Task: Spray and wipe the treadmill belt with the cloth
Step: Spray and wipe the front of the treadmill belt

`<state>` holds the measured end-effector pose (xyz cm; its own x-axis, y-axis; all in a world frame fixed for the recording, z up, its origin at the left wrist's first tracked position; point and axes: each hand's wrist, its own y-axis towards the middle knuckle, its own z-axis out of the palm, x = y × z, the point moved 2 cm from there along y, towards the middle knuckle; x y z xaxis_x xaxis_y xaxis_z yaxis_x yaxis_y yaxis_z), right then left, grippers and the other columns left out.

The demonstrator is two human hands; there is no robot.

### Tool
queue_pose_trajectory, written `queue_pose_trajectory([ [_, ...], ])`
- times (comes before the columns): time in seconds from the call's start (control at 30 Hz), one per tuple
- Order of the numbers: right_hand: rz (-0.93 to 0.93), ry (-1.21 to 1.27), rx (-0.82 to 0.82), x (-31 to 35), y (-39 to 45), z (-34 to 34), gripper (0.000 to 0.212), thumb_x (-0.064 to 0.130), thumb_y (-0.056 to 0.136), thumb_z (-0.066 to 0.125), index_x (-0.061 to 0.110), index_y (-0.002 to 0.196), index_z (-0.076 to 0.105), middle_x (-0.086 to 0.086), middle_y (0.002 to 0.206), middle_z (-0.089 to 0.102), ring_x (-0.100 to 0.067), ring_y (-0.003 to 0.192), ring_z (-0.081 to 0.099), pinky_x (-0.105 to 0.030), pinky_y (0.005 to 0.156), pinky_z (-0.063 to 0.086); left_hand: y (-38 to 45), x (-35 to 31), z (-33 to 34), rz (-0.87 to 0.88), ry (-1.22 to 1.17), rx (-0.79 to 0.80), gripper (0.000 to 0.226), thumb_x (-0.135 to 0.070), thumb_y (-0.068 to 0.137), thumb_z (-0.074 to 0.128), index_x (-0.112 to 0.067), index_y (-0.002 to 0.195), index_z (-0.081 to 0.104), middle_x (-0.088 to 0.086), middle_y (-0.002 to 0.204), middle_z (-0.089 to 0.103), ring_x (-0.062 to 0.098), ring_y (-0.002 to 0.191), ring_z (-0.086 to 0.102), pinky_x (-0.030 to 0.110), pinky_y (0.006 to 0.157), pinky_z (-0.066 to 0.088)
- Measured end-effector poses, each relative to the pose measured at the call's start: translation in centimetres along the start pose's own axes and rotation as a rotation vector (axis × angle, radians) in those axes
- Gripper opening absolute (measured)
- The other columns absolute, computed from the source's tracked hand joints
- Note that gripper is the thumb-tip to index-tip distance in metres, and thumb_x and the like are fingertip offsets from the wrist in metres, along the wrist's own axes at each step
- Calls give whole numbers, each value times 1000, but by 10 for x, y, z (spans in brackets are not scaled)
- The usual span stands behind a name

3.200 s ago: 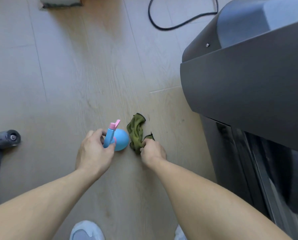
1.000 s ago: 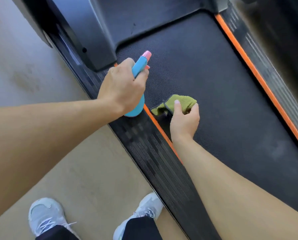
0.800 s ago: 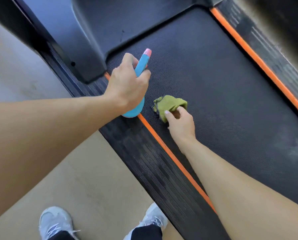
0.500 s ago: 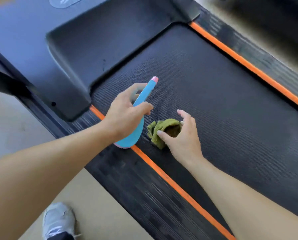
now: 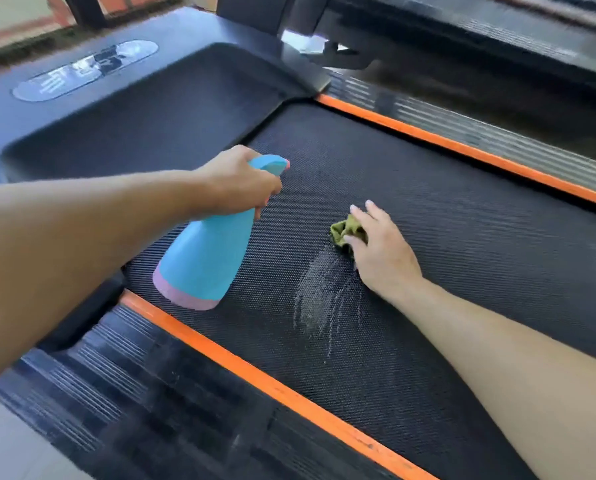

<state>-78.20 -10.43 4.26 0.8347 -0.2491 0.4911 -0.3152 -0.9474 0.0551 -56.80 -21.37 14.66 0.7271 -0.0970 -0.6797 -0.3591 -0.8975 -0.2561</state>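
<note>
Spray bottle (image 5: 204, 258) tilted, nozzle rightward

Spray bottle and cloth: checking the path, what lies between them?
Head view: only bare belt between spray bottle and cloth, wet streaks just nearer.
</note>
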Motion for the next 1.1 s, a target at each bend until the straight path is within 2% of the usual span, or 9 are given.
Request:
queue_pose_trajectory([
  [0.07,115,54,-30,-13,9,-11,57,39,96,54,31,149,34,5,154,35,-18,141,33,-35,112,28,5,1,4,12,94,-14,27,-35,84,64,-15,98,74,6,79,74,26,71,68,32,72,57],
  [0.17,77,25,-16,-22,7,-14,56,43,95,54,32,147,37,7,152,40,-18,139,36,-33,112,28,13,4,6,-13,183,-76,33,-41,89,68,-10,99,71,3,80,61,20,69,58,30,62,43],
  [0.33,43,31,-3,-25,8,-17,54,44,93,56,31,144,43,6,149,44,-20,136,40,-35,111,31,13,11,8,-41,82,-157,40,-47,82,75,-13,101,73,9,99,75,27,85,70,37,78,57],
  [0.43,54,44,-23,-22,4,-13,53,42,93,57,30,143,45,5,148,45,-20,135,41,-36,112,32,1,7,11,-4,133,-208,44,-52,81,71,-13,99,72,8,99,75,30,89,70,33,70,51],
  [0.6,57,51,-23,-16,1,-13,45,41,93,55,33,137,50,8,144,49,-19,130,46,-35,109,35,-14,7,17,10,201,-181,39,-53,83,69,-17,99,70,5,99,76,28,93,70,33,76,54],
  [0.8,17,44,0,-17,4,-16,42,42,96,50,38,138,50,10,151,42,-18,138,39,-35,114,29,-15,9,14,10,204,-200,39,-54,83,67,-17,95,70,6,94,75,27,88,70,32,70,52],
  [0.9,4,88,8,-9,0,-16,34,44,97,46,46,130,54,15,135,57,-16,125,52,-36,108,37,-18,11,10,26,187,-223,36,-50,87,64,-16,92,73,6,93,75,27,87,69,31,68,50],
  [1.0,-167,160,136,25,-18,-5,31,49,96,45,52,126,53,22,118,66,-4,102,63,-34,101,44,-23,16,-4,44,84,-289,36,-42,94,61,-9,91,75,10,94,75,31,90,68,32,70,47],
  [1.1,-486,156,356,75,-53,27,37,42,99,48,40,135,53,21,144,47,4,137,35,-24,117,22,-32,28,-20,51,-80,-410,37,-39,89,62,-5,98,74,13,92,75,35,89,70,40,79,55],
])
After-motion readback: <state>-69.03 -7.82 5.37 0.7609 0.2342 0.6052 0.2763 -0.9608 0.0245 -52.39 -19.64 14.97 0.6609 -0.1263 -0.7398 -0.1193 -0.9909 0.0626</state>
